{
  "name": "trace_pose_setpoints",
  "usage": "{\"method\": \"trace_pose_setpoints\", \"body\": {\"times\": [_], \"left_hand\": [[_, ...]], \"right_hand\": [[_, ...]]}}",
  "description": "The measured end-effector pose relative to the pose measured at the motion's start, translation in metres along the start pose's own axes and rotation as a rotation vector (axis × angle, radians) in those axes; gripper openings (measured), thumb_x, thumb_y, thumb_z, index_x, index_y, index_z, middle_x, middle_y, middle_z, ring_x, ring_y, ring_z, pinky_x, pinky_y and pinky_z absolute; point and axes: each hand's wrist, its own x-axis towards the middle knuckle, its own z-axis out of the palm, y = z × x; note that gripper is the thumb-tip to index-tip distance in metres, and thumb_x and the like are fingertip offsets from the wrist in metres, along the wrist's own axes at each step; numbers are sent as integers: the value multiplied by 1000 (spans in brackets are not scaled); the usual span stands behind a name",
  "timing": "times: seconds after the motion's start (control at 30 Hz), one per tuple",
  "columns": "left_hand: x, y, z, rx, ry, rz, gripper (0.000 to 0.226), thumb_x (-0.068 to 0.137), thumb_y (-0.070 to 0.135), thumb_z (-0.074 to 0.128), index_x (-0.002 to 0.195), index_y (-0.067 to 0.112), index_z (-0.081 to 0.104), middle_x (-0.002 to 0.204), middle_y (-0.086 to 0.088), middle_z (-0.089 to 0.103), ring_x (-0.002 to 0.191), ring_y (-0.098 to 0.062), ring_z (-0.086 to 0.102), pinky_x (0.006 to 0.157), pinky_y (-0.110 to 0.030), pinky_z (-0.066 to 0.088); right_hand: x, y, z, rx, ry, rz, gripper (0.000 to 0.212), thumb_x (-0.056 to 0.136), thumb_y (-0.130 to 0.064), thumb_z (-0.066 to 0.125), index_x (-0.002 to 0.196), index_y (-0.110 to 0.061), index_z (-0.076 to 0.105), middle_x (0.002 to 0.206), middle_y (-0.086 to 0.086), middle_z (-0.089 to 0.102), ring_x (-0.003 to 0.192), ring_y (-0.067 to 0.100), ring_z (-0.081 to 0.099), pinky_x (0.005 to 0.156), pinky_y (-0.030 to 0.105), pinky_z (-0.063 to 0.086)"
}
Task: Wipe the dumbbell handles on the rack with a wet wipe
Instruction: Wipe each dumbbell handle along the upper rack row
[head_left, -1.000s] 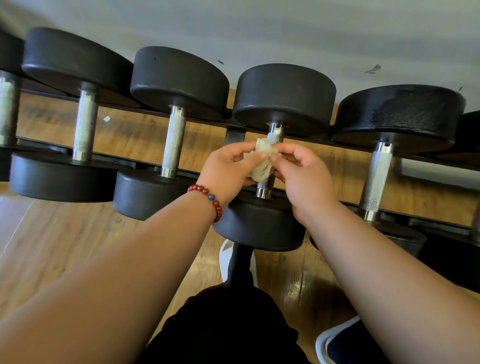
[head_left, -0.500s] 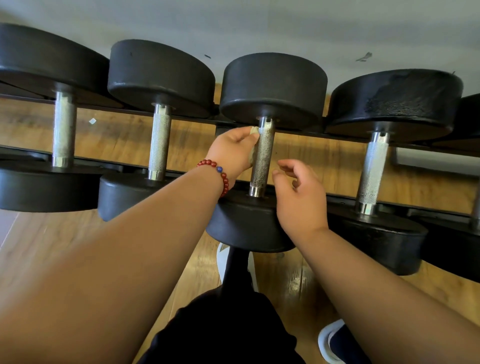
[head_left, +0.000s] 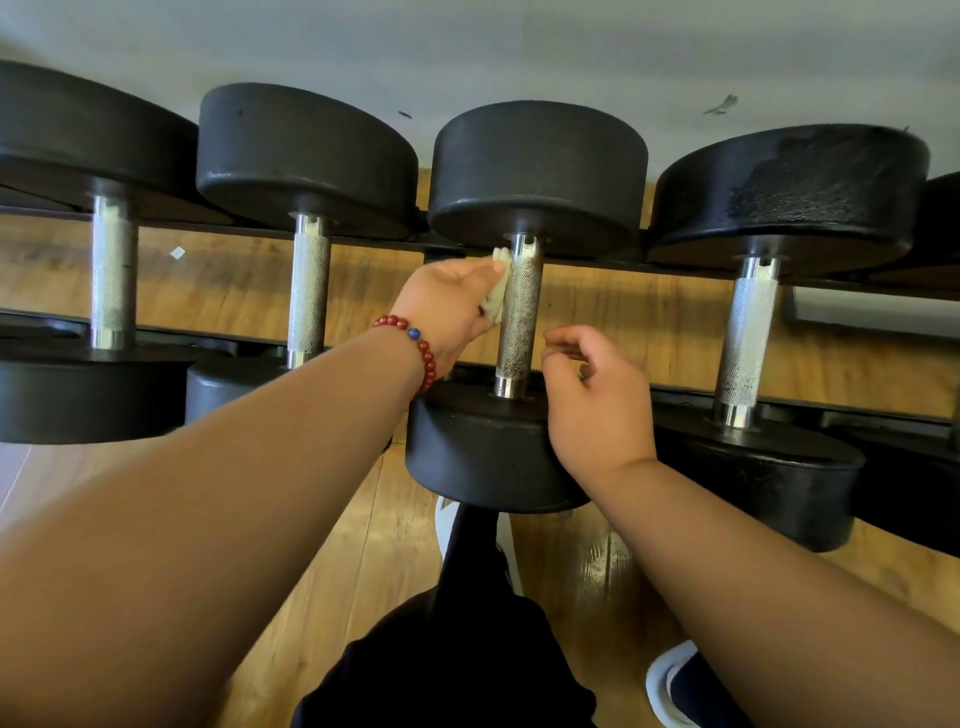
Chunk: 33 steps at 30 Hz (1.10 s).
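- L hand (head_left: 447, 306), frame centre: fingers curled on wipe (head_left: 497, 293), pressing it to the upper left side of handle (head_left: 519, 322).
- Handle belonged to the centre dumbbell (head_left: 537, 171), lying on rack (head_left: 218, 336), 3rd from frame left.
- R hand (head_left: 597, 405), just right of the handle's lower part: fingers loosely curled, thumb & forefinger close, holding nothing, not touching the handle.
- Red bead bracelet (head_left: 415, 345) on L wrist.
- Other dumbbells on both sides; wood floor (head_left: 363, 545) below.

forearms (head_left: 208, 519): bare | left hand (head_left: 447, 306): wrist bracelet (head_left: 415, 348), round red beads, one blue | legs: black garment (head_left: 441, 665) | right foot: shoe (head_left: 670, 680), navy upper, white sole
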Motion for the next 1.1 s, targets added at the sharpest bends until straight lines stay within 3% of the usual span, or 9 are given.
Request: {"method": "trace_pose_setpoints", "body": {"times": [0.13, 0.23, 0.37, 0.47, 0.57, 0.73, 0.9, 1.1], "left_hand": [[7, 2, 11, -39, 25, -9, 18, 99, 18, 52, 92, 16, 68, 103, -12, 70, 105, -25, 67, 94, -38, 54], [-3, -11, -1, 23, 0, -31, 13, 99, 17, 54, 101, 14, 66, 101, -11, 71, 98, -21, 69, 90, -35, 56], [-1, -12, -10, 96, -7, -23, 13, 97, 17, 56, 97, 16, 69, 102, -11, 73, 98, -20, 70, 91, -38, 56], [10, 2, 1, -13, 18, 6, 15, 98, 17, 55, 98, 14, 69, 104, -10, 73, 101, -20, 69, 94, -41, 55], [11, 4, 6, -144, 8, -26, 16, 99, 15, 53, 105, 8, 67, 106, -11, 72, 102, -20, 69, 93, -36, 55], [-2, -7, -12, 23, -71, -81, 19, 97, 11, 55, 110, 1, 64, 106, -17, 71, 100, -23, 70, 86, -35, 57], [14, 11, 2, -98, -24, -51, 15, 98, 12, 53, 106, 7, 65, 107, -12, 71, 101, -20, 69, 90, -36, 56], [-3, -5, -6, -102, -103, -107, 23, 101, 12, 47, 115, 2, 62, 105, -12, 71, 93, -17, 70, 81, -27, 58]], "right_hand": [[0, 0, -1, 9, -3, -11, 13, 94, -24, 51, 102, -31, 58, 108, -6, 60, 94, 7, 57, 74, 14, 42], [0, 0, -1, -9, -10, -29, 13, 95, -24, 50, 103, -29, 59, 108, -7, 59, 93, 5, 55, 74, 13, 42], [0, 1, -2, -15, -4, -22, 15, 95, -24, 51, 105, -25, 62, 108, -8, 59, 93, 2, 54, 71, 9, 39], [0, 1, -1, 10, -4, -22, 12, 94, -24, 51, 101, -29, 60, 108, -7, 60, 92, 2, 55, 73, 11, 41], [0, 1, -2, 15, -3, -20, 11, 94, -24, 51, 99, -29, 59, 107, -6, 60, 90, 5, 57, 74, 16, 45], [0, 0, -2, 9, -4, -23, 10, 94, -24, 51, 98, -29, 58, 103, -5, 60, 88, 8, 55, 72, 17, 44], [-1, -1, -1, 49, 12, -5, 11, 94, -24, 51, 96, -32, 58, 104, -7, 61, 87, 5, 57, 78, 21, 47], [-1, 0, -2, 13, 3, -22, 11, 95, -24, 50, 97, -29, 60, 102, -6, 60, 84, 3, 55, 69, 15, 43]]}}
